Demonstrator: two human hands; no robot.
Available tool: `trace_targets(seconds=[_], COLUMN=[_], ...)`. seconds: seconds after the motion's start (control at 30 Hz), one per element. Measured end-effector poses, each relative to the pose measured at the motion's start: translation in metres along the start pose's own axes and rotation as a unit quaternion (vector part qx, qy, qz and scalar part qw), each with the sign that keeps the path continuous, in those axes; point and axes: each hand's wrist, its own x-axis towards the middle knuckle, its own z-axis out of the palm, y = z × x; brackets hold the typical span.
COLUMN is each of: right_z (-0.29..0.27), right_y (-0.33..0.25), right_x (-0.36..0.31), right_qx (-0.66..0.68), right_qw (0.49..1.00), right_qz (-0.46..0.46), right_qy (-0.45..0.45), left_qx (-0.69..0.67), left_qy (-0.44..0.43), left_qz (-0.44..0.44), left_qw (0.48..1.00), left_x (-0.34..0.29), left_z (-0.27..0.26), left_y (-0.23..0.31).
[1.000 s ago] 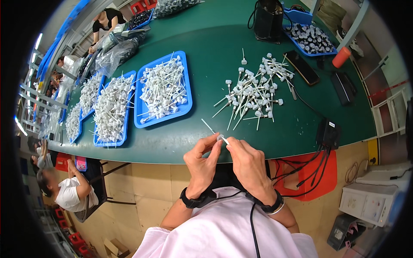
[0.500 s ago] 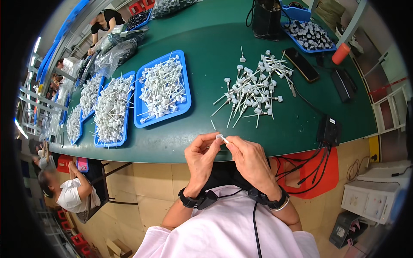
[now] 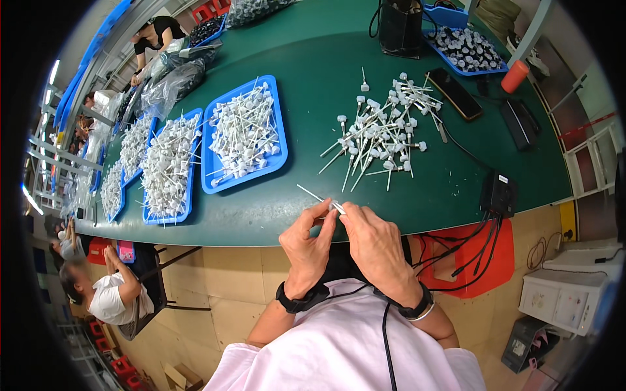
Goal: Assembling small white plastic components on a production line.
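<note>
At the table's near edge, my left hand (image 3: pixel 306 249) and my right hand (image 3: pixel 379 246) meet, both closed in a pinch. Between their fingertips is a small white stemmed piece (image 3: pixel 310 192); its thin stem sticks out toward the upper left, and its other end is partly covered by the fingers. Ahead of my hands lies a loose pile of white-headed stemmed pieces (image 3: pixel 381 137), with a single one (image 3: pixel 364 86) lying apart behind it. More pieces of this kind fill the blue tray (image 3: pixel 282 156) to the left.
Further left stand more filled blue trays (image 3: pixel 189 207). At the right are a phone (image 3: pixel 454 94), a black box with cables (image 3: pixel 499 194), a black case (image 3: pixel 520 124) and an orange cylinder (image 3: pixel 515 77). A black bag (image 3: pixel 400 32) stands at the back. Other people sit at the left.
The held piece has turned: its stem now slants further to the left and more of it shows. My right fingers have shifted slightly left over its end.
</note>
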Motion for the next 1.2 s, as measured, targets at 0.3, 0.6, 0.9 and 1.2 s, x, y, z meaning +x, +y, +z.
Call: trace_targets(seconds=[0.3,0.6,0.9,1.2], right_z=[-0.003,-0.005,-0.004,-0.014], right_y=[0.006,0.014,0.033,0.018], right_x=[0.003,0.006,0.008,0.006], right_qx=[0.086,0.265,0.402,0.295], right_qw=[0.996,0.957,0.877,0.933], right_qz=[-0.022,0.092,0.178,0.139], right_qy=[-0.001,-0.078,-0.193,-0.154], left_qx=[-0.252,-0.305,-0.334,-0.339], left_qy=[-0.027,-0.052,-0.043,-0.044], left_qz=[-0.179,-0.227,-0.236,-0.251], left_qw=[0.950,0.923,0.912,0.905], left_x=[-0.002,0.005,0.002,0.002], left_z=[-0.002,-0.006,-0.003,-0.002], left_y=[-0.012,-0.007,-0.009,-0.007])
